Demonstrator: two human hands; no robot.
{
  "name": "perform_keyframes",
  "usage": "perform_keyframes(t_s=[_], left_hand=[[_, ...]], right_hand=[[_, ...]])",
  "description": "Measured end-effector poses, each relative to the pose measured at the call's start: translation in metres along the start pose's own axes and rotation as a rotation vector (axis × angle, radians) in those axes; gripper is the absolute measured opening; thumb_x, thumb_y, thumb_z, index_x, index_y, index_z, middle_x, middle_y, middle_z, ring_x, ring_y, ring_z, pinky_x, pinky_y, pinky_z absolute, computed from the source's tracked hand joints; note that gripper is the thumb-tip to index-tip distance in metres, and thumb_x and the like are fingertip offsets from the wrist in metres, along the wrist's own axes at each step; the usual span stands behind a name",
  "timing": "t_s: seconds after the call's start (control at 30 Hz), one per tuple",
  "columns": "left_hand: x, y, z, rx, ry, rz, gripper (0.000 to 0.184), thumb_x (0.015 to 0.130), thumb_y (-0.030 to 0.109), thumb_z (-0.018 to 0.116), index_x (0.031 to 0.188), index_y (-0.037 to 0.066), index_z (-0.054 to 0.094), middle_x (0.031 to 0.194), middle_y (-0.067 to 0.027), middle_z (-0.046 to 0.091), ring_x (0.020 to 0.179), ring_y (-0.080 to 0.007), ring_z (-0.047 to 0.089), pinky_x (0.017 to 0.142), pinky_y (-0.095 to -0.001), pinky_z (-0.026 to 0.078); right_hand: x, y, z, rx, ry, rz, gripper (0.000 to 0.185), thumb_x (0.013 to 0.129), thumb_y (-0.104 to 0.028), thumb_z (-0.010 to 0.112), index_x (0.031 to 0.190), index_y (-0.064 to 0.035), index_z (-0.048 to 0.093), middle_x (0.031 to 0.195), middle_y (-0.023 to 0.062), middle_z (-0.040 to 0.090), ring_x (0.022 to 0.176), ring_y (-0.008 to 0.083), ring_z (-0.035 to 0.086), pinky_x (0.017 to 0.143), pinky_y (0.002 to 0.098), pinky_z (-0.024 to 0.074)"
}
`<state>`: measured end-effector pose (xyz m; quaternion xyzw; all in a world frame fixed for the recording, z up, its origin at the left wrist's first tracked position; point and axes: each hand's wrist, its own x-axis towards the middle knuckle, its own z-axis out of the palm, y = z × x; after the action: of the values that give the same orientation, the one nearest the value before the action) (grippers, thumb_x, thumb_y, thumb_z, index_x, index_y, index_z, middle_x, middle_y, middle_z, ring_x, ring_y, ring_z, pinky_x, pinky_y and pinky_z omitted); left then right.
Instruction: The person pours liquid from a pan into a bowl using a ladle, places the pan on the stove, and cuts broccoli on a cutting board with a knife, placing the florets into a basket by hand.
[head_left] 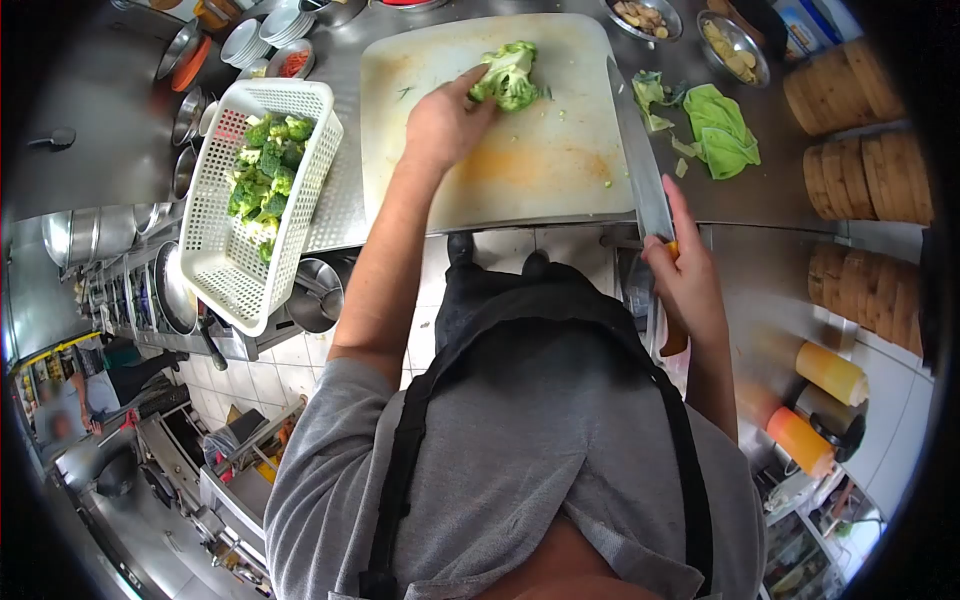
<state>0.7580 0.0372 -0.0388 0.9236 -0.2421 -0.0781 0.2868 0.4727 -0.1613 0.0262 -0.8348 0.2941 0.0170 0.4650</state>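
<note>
On the white cutting board (410,190) lies a head of broccoli (512,78), its cut stem side showing. My left hand (447,122) grips its left edge with the fingers, the thumb partly hidden. A long knife (640,160) runs along the board's right edge, blade pointing away from me. My right hand (688,280) is closed round its brown handle, the index finger stretched out beside the blade. Small green bits are scattered on the board. Left of the board, a white perforated basket (222,270) holds several cut broccoli florets (268,170).
A green cloth (722,132) and leaf trimmings (652,100) lie right of the board. Metal bowls of sliced food (735,50) stand behind them. Bamboo steamers (868,178) line the right side. Another person (90,395) is at the far lower left.
</note>
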Motion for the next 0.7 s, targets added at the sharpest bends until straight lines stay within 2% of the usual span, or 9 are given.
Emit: perform_keyframes(t_s=[0.03,0.1,0.13,0.3,0.37,0.43,0.53,0.6,0.7], left_hand=[[0.001,-0.01,0.001,0.0,-0.001,0.002,0.05,0.092,0.036,0.074,0.138,0.02,0.066,0.115,-0.0149,0.074,0.096,-0.0317,0.073,0.084,-0.0403,0.058],[0.003,-0.027,-0.006,-0.033,0.159,0.342,0.045,0.091,0.011,0.069,0.135,0.023,0.069,0.115,-0.0139,0.073,0.097,-0.0313,0.072,0.084,-0.0395,0.058],[-0.002,-0.029,-0.007,0.031,0.241,0.453,0.057,0.083,-0.002,0.068,0.134,0.023,0.069,0.119,-0.0114,0.072,0.102,-0.0304,0.07,0.089,-0.04,0.056],[-0.048,-0.027,-0.003,0.191,0.245,0.574,0.064,0.074,-0.001,0.073,0.132,0.027,0.071,0.13,-0.0077,0.068,0.11,-0.0297,0.067,0.095,-0.043,0.054],[-0.065,-0.02,0.002,0.245,0.27,0.63,0.065,0.073,0.0,0.073,0.132,0.028,0.071,0.136,-0.0065,0.065,0.112,-0.0288,0.066,0.096,-0.0437,0.054],[-0.083,-0.016,0.007,0.266,0.232,0.636,0.064,0.074,0.003,0.077,0.132,0.029,0.071,0.141,-0.0079,0.062,0.116,-0.0292,0.065,0.098,-0.0433,0.052],[-0.097,-0.012,0.009,0.122,0.23,0.597,0.059,0.078,0.02,0.086,0.134,0.019,0.069,0.147,-0.0175,0.056,0.123,-0.0337,0.061,0.103,-0.0449,0.05],[-0.086,-0.008,0.011,-0.023,0.309,0.554,0.058,0.08,0.02,0.084,0.135,0.017,0.068,0.146,-0.0191,0.056,0.123,-0.0363,0.06,0.103,-0.0457,0.05],[-0.061,0.004,0.005,-0.195,0.368,0.463,0.059,0.086,0.015,0.082,0.14,0.005,0.061,0.139,-0.0208,0.061,0.121,-0.0379,0.064,0.1,-0.0442,0.052]], right_hand=[[-0.003,0.001,0.0,-0.039,0.024,-0.036,0.07,0.096,-0.012,0.059,0.161,-0.0243,0.037,0.084,0.0177,0.068,0.069,0.0255,0.065,0.073,0.0378,0.0525],[-0.008,0.002,0.001,-0.072,0.052,-0.066,0.07,0.096,-0.012,0.059,0.161,-0.0236,0.037,0.083,0.0185,0.067,0.069,0.0273,0.065,0.072,0.0385,0.0523],[-0.011,0.001,-0.001,-0.114,0.034,-0.063,0.07,0.095,-0.011,0.06,0.161,-0.0231,0.038,0.082,0.0192,0.066,0.069,0.0291,0.066,0.072,0.0391,0.0522],[-0.029,0.007,-0.002,-0.164,-0.055,-0.033,0.071,0.093,-0.008,0.061,0.16,-0.0209,0.04,0.09,0.0205,0.069,0.073,0.0326,0.067,0.073,0.0399,0.0526],[-0.035,0.016,0.003,-0.13,-0.003,-0.26,0.071,0.092,-0.005,0.061,0.159,-0.0199,0.042,0.107,0.0188,0.072,0.075,0.0342,0.067,0.073,0.041,0.0531],[-0.042,0.014,-0.001,-0.169,-0.026,-0.234,0.071,0.091,-0.004,0.061,0.159,-0.0192,0.042,0.114,0.0174,0.072,0.077,0.0347,0.067,0.072,0.0417,0.0531],[-0.053,0.02,-0.005,-0.221,-0.006,-0.277,0.072,0.091,-0.003,0.061,0.158,-0.0192,0.042,0.123,0.0158,0.071,0.078,0.0357,0.068,0.072,0.043,0.053],[-0.06,0.019,-0.008,-0.235,0.027,-0.333,0.072,0.091,-0.004,0.061,0.159,-0.0199,0.042,0.124,0.0155,0.07,0.077,0.0363,0.068,0.071,0.0437,0.0529],[-0.07,0.004,-0.017,-0.169,-0.113,-0.125,0.074,0.091,-0.003,0.06,0.159,-0.0219,0.04,0.115,0.0165,0.072,0.074,0.0368,0.067,0.07,0.0448,0.0526]])
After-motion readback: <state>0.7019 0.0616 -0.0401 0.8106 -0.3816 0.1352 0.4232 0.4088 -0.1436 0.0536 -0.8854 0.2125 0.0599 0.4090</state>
